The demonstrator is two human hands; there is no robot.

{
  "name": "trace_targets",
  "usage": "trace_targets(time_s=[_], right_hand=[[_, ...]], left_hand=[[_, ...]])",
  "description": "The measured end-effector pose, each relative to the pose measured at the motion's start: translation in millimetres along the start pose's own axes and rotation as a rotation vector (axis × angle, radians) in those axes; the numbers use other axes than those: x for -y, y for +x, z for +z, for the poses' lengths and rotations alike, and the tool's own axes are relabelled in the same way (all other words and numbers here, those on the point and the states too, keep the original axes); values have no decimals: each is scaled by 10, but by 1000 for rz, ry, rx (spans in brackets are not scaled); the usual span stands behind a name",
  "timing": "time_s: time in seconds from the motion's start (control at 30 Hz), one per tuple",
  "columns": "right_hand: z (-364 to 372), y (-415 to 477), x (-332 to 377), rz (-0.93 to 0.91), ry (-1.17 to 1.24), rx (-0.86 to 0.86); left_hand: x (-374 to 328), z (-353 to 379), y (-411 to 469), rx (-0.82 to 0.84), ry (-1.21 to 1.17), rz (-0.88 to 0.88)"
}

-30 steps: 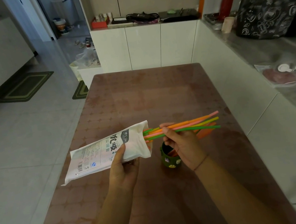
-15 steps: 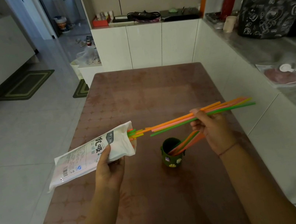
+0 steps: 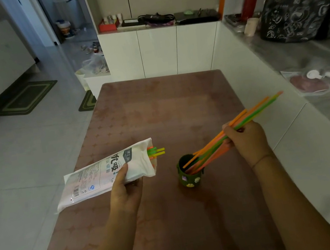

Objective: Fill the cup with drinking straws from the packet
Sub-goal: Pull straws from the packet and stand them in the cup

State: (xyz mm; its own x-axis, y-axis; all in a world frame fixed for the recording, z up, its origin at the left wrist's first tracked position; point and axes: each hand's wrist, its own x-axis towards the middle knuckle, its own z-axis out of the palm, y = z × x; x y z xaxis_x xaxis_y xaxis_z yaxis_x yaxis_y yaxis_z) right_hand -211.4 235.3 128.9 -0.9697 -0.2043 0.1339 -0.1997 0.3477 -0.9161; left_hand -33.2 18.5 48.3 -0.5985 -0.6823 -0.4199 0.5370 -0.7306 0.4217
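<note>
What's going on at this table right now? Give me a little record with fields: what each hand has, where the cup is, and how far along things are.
left hand: grips the white straw packet, held above the table
packet opening: faces the cup; a few straw tips poke out
right hand: holds a bunch of straws, orange, green and pink
cup: dark green, upright on the table between the hands
bunch position: lower ends at or just inside the cup's mouth, tilted up to the right
progress: straws reach the cup; more remain in the packet

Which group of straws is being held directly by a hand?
The long bunch gripped by the right hand, slanting down toward the cup. The straws in the packet only poke out of its mouth.
</note>
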Motion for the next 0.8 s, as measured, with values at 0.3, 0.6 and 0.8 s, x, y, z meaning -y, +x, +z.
trace_targets(time_s=[0.3,0.6,0.8], right_hand=[[294,-15,-34,27,-84,84],[215,99,-88,-41,-41,47],[206,130,-112,-67,-77,37]], left_hand=[[25,-10,-31,-1,12,-3],[27,-21,-48,-16,0,-8],[72,26,-65,-20,1,-23]])
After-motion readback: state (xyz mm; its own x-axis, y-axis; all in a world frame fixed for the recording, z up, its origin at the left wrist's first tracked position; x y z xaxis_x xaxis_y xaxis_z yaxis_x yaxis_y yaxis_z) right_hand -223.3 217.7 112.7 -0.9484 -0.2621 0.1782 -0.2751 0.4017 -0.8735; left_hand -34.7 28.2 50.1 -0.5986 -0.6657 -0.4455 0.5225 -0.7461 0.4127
